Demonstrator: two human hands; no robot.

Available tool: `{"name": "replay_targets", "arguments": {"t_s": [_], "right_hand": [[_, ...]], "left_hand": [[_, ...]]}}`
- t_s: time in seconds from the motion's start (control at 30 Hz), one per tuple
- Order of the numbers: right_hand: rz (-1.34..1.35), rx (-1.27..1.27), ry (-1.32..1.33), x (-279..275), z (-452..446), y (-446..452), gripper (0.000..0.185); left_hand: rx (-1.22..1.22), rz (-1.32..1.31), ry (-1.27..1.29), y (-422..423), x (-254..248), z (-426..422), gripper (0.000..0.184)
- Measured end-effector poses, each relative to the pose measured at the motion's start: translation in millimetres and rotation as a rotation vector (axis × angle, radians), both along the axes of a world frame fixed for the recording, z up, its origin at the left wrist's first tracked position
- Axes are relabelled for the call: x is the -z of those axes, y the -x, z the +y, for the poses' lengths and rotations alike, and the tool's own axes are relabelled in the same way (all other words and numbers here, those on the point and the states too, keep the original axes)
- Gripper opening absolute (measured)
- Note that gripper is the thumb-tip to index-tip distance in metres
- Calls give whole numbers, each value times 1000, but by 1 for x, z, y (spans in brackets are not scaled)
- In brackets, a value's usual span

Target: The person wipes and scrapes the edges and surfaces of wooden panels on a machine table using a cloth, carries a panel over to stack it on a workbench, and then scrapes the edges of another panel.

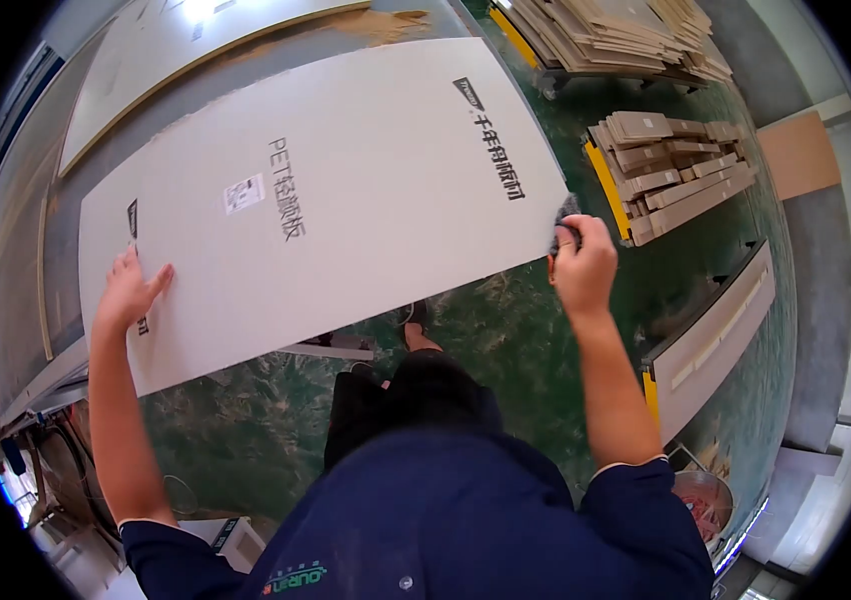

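A person in a navy shirt (426, 520) leans over a large pale panel (366, 230) that stretches across the upper left and centre of the frame, its face printed with black lettering and bearing a white label (244, 194). The left hand (133, 290), at the left of the frame, rests on the panel with its fingers spread, beside the printed marks near that end. The right hand (586, 262), right of centre, is curled around a dark grey wad (568, 212) at the panel's right corner; a bit of orange shows below the fingers, too small to identify. A grey bench (18, 240) shows at far left, and a second board (151, 85) lies at upper left, beyond the panel. Stacked boards (616, 38) fill the upper right, with bundled strips (691, 170) below them and a long slab (721, 345) lower down, above the green floor (491, 325).
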State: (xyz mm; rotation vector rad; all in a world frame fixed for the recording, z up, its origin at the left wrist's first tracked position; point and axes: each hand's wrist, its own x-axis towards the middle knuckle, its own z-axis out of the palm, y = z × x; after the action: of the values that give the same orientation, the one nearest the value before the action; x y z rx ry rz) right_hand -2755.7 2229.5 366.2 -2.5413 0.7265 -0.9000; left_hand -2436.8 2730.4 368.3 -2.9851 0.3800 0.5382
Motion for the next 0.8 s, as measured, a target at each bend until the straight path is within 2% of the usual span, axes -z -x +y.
{"name": "replay_targets", "arguments": {"t_s": [0.1, 0.23, 0.3, 0.37, 0.43, 0.53, 0.63, 0.8], "right_hand": [[-19, 10, 42, 17, 76, -14, 7], [-82, -225, -36, 28, 159, -36, 13], [-107, -256, -33, 22, 172, -37, 15], [-52, -188, 137, 23, 139, -27, 11], [-21, 8, 237, 18, 93, -15, 6], [-49, 41, 208, 15, 36, -1, 9], [-143, -11, 74, 28, 54, -5, 6], [-115, -419, 53, 34, 175, -33, 17]], "left_hand": [[-13, 19, -65, -4, 3, -1, 100], [-63, 40, -78, 1, -2, -5, 107], [-64, 40, -110, -1, -3, -8, 109], [-75, 52, -108, -2, -3, -9, 109], [-100, 62, -109, -1, -4, -9, 109], [-133, 72, -120, 3, -7, -13, 110], [-137, 82, -140, 3, -9, -15, 111], [-125, 100, -143, -2, -6, -13, 109]]}}
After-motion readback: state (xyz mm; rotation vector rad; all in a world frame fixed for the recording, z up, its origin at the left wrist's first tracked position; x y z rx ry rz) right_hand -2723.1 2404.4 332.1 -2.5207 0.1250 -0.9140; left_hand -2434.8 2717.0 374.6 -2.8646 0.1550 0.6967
